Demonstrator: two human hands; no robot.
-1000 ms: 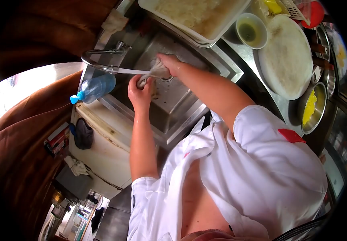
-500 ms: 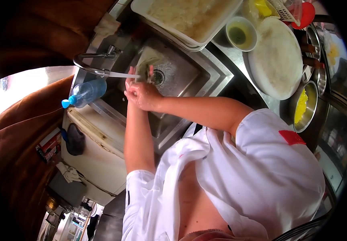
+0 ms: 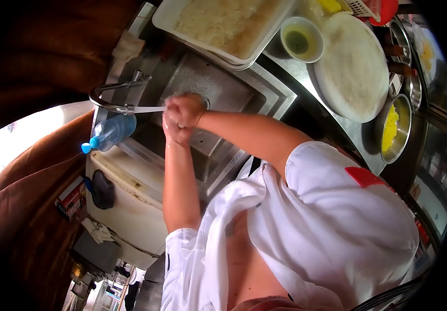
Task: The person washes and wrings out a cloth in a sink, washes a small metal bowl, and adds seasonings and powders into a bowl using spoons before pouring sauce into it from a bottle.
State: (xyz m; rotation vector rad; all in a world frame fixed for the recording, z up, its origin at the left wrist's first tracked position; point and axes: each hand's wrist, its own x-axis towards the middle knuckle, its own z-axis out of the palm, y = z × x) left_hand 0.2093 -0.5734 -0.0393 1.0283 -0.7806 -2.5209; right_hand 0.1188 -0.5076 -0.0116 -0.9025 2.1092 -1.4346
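Over the metal sink, my two hands are pressed together at the end of the tap's stream. My right hand is closed, its fingers curled against my left hand, which is closed as well and wet. Whatever lies between them, if anything, is hidden. Water runs from the curved metal tap onto the hands. The drain is partly covered by my right hand.
A white tray of pale food in liquid stands beyond the sink. To the right are a bowl of greenish liquid, a round white board and a metal bowl with yellow food. A blue-capped bottle stands left.
My hands have come together more tightly under the stream. The pale greenish shape seen at the fingers earlier is out of sight. The view has shifted slightly.
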